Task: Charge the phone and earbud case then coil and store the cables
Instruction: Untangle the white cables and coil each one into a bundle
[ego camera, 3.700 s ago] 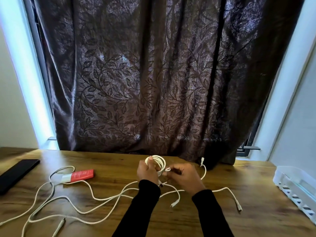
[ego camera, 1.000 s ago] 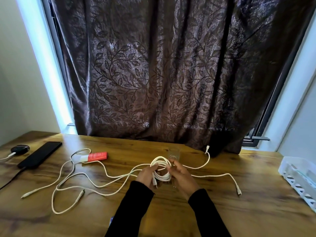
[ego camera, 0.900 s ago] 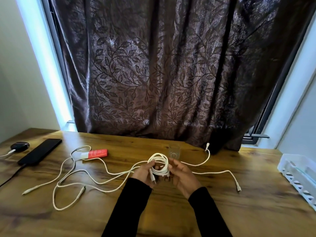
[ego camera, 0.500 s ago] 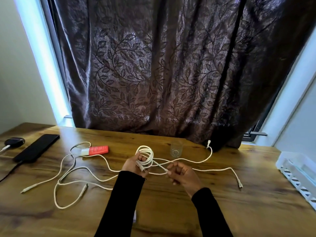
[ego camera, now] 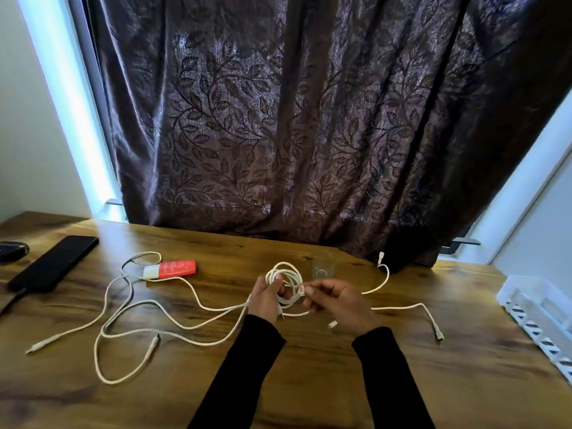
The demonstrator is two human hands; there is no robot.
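**Desk inventory: cable coiling, seen from the wearer's head**

Nearest: two black sleeves reaching over the wooden table (ego camera: pixel 309 382).

Left hand (ego camera: pixel 266 300): fingers curled round a coil of white cable (ego camera: pixel 286 281), held just above the tabletop.

Right hand (ego camera: pixel 337 300): fingertips pinching a strand of the same cable just beside the coil.

Loose white cables (ego camera: pixel 148 308): sprawled in wide loops on the left half of the table, plug ends lying free near the front-left edge; one more run trails right to a plug (ego camera: pixel 439 335).

Red-and-white tube (ego camera: pixel 171 269): lying flat among the loops, left of the coil.

Clear cup (ego camera: pixel 323 267): upright, just behind the hands.

Phone (ego camera: pixel 54 263): dark, flat, far left, with a dark cord at its near end.

Earbud case (ego camera: pixel 12 249): dark, at the left edge, beside the phone.

White tray (ego camera: pixel 535 305): right edge of the table.

Rearmost: leaf-patterned dark curtain (ego camera: pixel 294 119).
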